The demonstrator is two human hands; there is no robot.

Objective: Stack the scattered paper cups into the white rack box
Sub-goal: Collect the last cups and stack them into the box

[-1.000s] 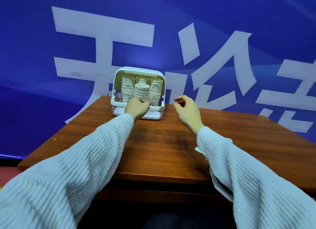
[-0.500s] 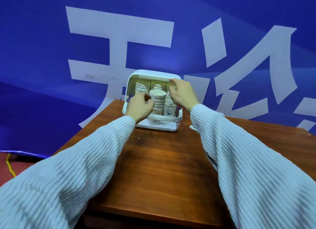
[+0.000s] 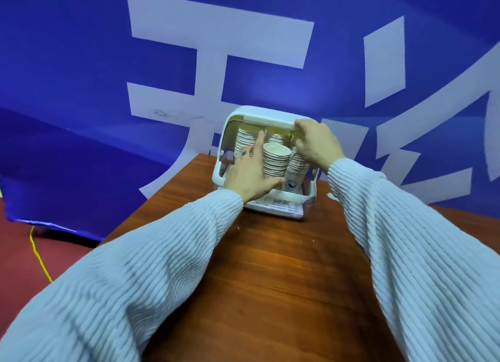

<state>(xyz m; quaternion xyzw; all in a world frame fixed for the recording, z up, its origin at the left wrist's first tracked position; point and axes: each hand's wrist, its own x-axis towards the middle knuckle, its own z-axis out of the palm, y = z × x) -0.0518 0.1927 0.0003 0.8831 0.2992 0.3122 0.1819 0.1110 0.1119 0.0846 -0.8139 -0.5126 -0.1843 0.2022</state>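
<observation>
The white rack box (image 3: 258, 114) stands at the far end of the wooden table (image 3: 270, 267), its front open. Several stacks of paper cups fill it; the front stack (image 3: 276, 163) stands in the middle. My left hand (image 3: 250, 173) reaches into the box with fingers spread, the index finger pointing up beside the front stack and the thumb against that stack's base. My right hand (image 3: 316, 142) grips the front edge of the box's raised lid at the upper right. The right stack (image 3: 296, 167) shows a blue logo on its lowest cup.
A blue banner with large white characters (image 3: 216, 50) hangs close behind the table. A red floor with a yellow cable (image 3: 40, 259) lies at the left. No loose cups show on the tabletop.
My right hand has closed its hold on the lid's front edge. My left hand has opened and spread its fingers beside the front stack. The view has moved closer to the box.
</observation>
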